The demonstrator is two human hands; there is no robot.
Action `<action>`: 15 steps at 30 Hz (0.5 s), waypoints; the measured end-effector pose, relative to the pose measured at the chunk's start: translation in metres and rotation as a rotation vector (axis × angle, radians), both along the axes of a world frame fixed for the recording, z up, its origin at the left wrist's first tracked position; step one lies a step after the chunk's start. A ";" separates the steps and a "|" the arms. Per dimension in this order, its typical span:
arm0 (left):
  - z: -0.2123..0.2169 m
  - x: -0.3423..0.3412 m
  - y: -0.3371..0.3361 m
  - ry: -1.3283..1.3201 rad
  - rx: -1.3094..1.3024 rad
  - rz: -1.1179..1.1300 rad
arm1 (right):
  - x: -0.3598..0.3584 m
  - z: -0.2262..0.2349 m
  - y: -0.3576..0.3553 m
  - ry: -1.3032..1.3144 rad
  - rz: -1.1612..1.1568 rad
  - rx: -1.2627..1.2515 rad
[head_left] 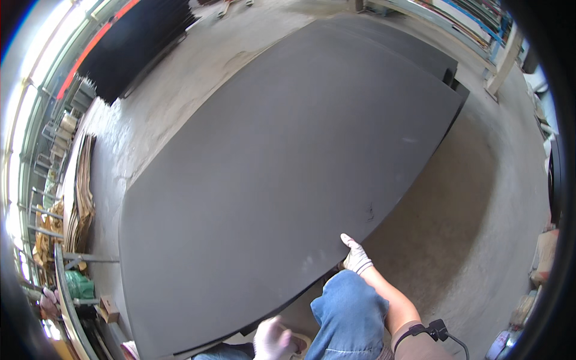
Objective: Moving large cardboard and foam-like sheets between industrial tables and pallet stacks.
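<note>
A large, flat dark grey sheet spreads across most of the view, with the edge of another dark sheet showing beneath it at the far right. My right hand, in a pale glove, grips the near edge of the top sheet. Its thumb lies on the upper face and the fingers go out of sight below. Close to the same edge, farther left, is my gloved left hand. Motion smears its fingers, so I cannot make out their shape. My raised knee, in blue jeans, is beside the right forearm.
At the far left stands a stack of black sheets next to a red bar. Brown sheets lean along the left side, near a green bag and a small cardboard box. A metal rack post rises at the far right.
</note>
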State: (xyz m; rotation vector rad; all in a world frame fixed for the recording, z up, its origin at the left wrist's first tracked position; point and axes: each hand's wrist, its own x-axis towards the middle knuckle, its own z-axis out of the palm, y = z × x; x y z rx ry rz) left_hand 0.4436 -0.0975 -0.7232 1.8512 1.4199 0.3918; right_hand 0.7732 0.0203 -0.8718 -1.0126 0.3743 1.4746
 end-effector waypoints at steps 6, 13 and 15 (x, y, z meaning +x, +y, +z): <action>-0.038 -0.170 -0.101 -2.106 -0.943 1.587 | 0.032 0.041 0.007 -0.287 0.039 -0.085; -0.027 -0.131 -0.011 -1.516 -0.411 1.665 | 0.079 0.032 -0.001 -0.490 0.086 -0.168; -0.046 -0.107 -0.012 -1.443 -0.545 1.493 | 0.119 0.019 0.021 -0.560 0.083 -0.196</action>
